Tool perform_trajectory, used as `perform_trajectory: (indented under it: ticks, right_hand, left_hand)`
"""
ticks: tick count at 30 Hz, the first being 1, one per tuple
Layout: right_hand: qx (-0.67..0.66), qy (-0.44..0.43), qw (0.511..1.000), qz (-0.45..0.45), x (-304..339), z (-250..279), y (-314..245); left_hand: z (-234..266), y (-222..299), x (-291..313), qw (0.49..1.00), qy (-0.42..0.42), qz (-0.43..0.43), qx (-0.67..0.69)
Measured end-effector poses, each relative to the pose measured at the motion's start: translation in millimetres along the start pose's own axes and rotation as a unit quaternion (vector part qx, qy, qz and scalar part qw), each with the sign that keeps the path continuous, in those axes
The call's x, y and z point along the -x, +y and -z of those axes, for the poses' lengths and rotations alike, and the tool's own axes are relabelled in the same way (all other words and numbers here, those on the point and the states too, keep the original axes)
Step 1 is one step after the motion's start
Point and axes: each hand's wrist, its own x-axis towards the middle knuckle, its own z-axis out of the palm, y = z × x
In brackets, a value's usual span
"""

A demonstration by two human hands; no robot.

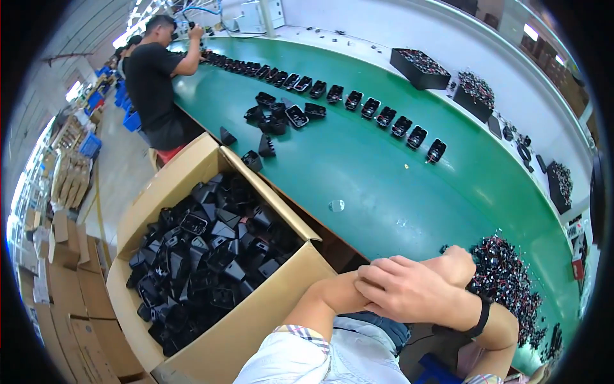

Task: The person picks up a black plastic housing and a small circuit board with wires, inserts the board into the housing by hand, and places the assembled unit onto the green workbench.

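My left forearm reaches across in front of me, and my left hand (458,264) is at the table's near edge beside a heap of small black parts with red wires (508,281). Its fingers are bent away from view, so their hold is hidden. My right hand (398,289), with a black band at the wrist, lies across my left forearm (345,291), its fingers curled against the skin. At my left stands an open cardboard box (236,307) full of black plastic housings (198,256).
A long row of black housings (369,107) runs along the green table (384,185). Loose housings (274,118) cluster near the box. A person in black (153,83) works at the far left. Black bins of small parts (419,67) stand on the back ledge.
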Motion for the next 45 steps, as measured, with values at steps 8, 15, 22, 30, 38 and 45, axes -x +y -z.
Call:
perform_trajectory:
  ticks: [8,15,22,30,38,45]
  right_hand:
    - [0.052,0.235,0.968,-0.067,13.4,52.7,16.3]
    - [-0.004,0.137,0.974,-0.179,-11.3,33.2,117.5]
    - [0.017,0.115,0.986,-0.121,-217.5,-23.6,288.6]
    - [-0.003,0.041,0.992,-0.116,-397.1,-74.9,356.8]
    - [-0.068,-0.029,0.99,-0.117,-413.3,-85.2,364.4]
    - [-0.033,0.011,0.997,-0.068,-349.8,-98.8,341.4]
  left_hand:
    - [28.7,-152.0,52.6,0.9,0.357,-0.121,0.218]
    - [-145.9,-438.4,96.3,0.797,0.432,0.3,0.296]
    - [-297.1,-486.9,125.8,0.752,0.227,0.399,0.474]
    - [-285.1,-475.9,127.1,0.8,0.179,0.393,0.416]
    - [-283.2,-471.3,121.6,0.85,0.163,0.333,0.373]
    - [-284.5,-445.8,112.9,0.92,0.119,0.288,0.238]
